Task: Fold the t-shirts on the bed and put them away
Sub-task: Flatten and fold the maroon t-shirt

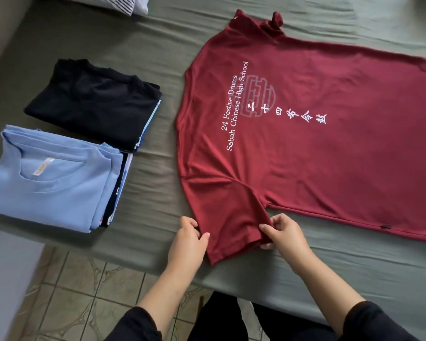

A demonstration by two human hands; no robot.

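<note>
Shirt [317, 148], maroon, spread flat on bed [158, 180], back up w/ white print. Long axis runs left-right across view: neck end at left, hem at right, tilted slightly so hem sits a bit lower. Print text reads sideways, running up the frame. Near sleeve points toward bed's near edge; far sleeve crumpled at top of frame.

L hand [188, 238] pinches near sleeve's left edge, thumb and fingers clamped on fabric. R hand [282, 233] pinches same sleeve's right edge near armpit, fingers curled round cloth. Hands close together, sleeve between them, sleeve cuff just reaching bed's near edge.

Left of shirt, well apart: black stack [94, 102] further back, blue stack [52, 183] nearer, both folded, collars toward left/back. Stacks just beside each other, other folded layers visible under each top shirt.

Bed covered in grey-green sheet, wrinkled in long creases. Pillow [133, 3], white w/ dark stripes, at top left edge, mostly cut off. Tiled floor [84, 291] below bed's near edge, beige w/ dark veining. Dark sleeves on both forearms; dark trousers at bottom centre.
</note>
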